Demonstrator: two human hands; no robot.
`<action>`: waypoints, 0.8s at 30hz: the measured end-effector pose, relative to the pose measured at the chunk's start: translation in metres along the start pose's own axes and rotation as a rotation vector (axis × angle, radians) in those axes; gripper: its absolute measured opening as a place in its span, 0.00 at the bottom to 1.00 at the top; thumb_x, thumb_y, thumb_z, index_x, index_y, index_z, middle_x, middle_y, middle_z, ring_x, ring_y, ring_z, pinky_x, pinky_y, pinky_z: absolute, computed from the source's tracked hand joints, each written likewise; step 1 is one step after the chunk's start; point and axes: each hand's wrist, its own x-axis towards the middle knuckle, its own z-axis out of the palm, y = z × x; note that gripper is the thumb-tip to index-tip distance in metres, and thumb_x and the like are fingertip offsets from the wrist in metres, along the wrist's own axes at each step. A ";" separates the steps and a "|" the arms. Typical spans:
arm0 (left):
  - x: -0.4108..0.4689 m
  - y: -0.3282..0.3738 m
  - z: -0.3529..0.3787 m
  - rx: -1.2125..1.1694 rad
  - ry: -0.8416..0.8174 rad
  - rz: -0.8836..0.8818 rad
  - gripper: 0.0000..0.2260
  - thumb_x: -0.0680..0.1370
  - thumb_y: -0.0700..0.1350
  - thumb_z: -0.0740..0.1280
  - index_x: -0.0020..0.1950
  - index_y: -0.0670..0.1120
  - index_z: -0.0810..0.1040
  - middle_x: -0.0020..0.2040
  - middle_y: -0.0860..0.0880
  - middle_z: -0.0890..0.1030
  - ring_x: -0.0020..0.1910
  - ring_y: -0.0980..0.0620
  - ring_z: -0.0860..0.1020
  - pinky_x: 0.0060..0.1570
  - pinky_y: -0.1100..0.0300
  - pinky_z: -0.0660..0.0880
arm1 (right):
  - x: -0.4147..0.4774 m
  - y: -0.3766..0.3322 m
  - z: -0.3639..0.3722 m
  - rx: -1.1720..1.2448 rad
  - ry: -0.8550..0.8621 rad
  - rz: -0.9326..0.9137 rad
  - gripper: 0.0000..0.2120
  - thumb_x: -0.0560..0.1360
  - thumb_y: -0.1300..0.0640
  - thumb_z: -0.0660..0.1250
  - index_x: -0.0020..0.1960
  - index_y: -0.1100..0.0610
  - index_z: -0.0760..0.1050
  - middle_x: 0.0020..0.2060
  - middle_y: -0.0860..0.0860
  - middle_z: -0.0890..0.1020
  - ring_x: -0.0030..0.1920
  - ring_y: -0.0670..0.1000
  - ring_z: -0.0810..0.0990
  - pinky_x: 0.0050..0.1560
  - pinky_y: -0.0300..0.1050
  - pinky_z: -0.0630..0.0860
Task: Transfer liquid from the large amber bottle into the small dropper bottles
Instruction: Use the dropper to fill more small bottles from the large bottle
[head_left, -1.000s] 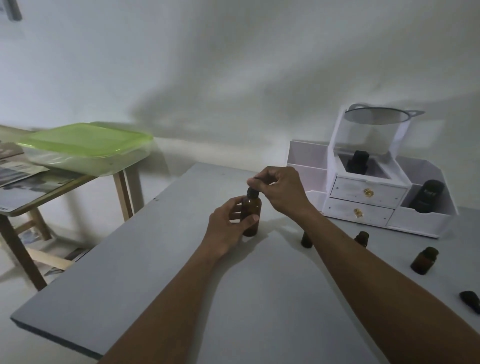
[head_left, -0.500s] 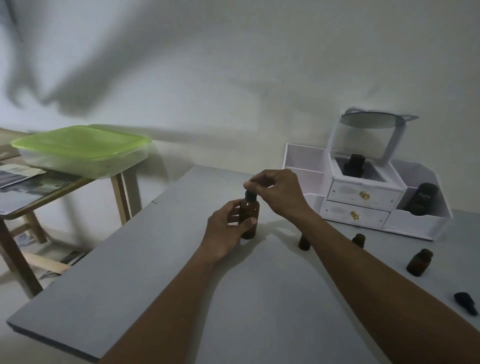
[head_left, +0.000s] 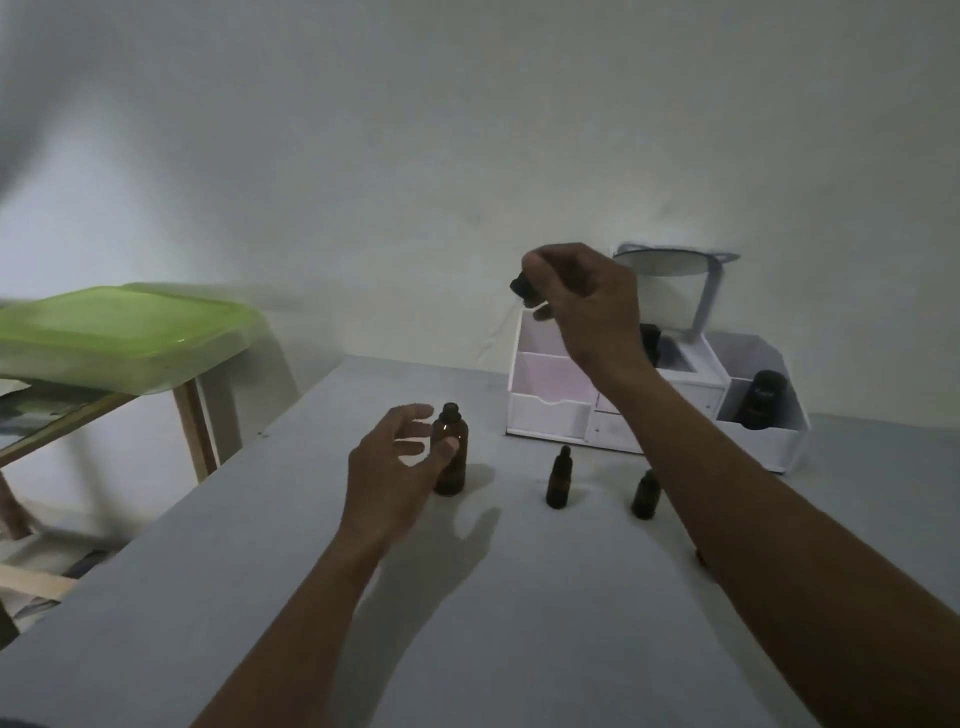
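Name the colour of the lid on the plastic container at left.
Translucent lime green lid, on a clear container, seen in the head view.

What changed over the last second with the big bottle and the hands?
The right hand lifted the black cap off the large amber bottle and raised it. The left hand loosened its grip to open fingers. The bottle stayed upright on the table.

the large amber bottle (head_left: 450, 451) stands upright and uncapped on the grey table (head_left: 291, 571). the left hand (head_left: 395, 470) curls loosely beside it, thumb touching the glass. the right hand (head_left: 587, 306) is raised above, pinching a black dropper cap (head_left: 521, 287). two small dropper bottles (head_left: 559, 478) (head_left: 645, 494) stand before a white organizer (head_left: 550, 410).
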 end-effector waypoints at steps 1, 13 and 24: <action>-0.008 0.008 0.003 -0.004 -0.034 0.014 0.13 0.71 0.49 0.75 0.54 0.57 0.78 0.45 0.61 0.80 0.44 0.66 0.79 0.38 0.73 0.72 | -0.002 -0.002 -0.013 0.010 0.026 0.006 0.02 0.79 0.57 0.70 0.50 0.54 0.82 0.39 0.49 0.87 0.39 0.48 0.86 0.40 0.44 0.84; -0.058 0.046 0.130 0.028 -0.559 -0.038 0.20 0.71 0.55 0.74 0.62 0.55 0.77 0.56 0.56 0.80 0.49 0.61 0.79 0.46 0.70 0.74 | -0.060 0.056 -0.141 -0.196 0.211 0.132 0.05 0.77 0.59 0.72 0.51 0.60 0.84 0.39 0.53 0.86 0.39 0.47 0.87 0.43 0.40 0.83; -0.042 0.044 0.196 0.049 -0.465 -0.065 0.29 0.73 0.49 0.74 0.72 0.48 0.69 0.65 0.49 0.76 0.60 0.52 0.77 0.55 0.62 0.73 | -0.077 0.089 -0.160 -0.230 0.291 0.208 0.01 0.77 0.58 0.72 0.48 0.55 0.82 0.37 0.44 0.84 0.37 0.40 0.86 0.41 0.31 0.80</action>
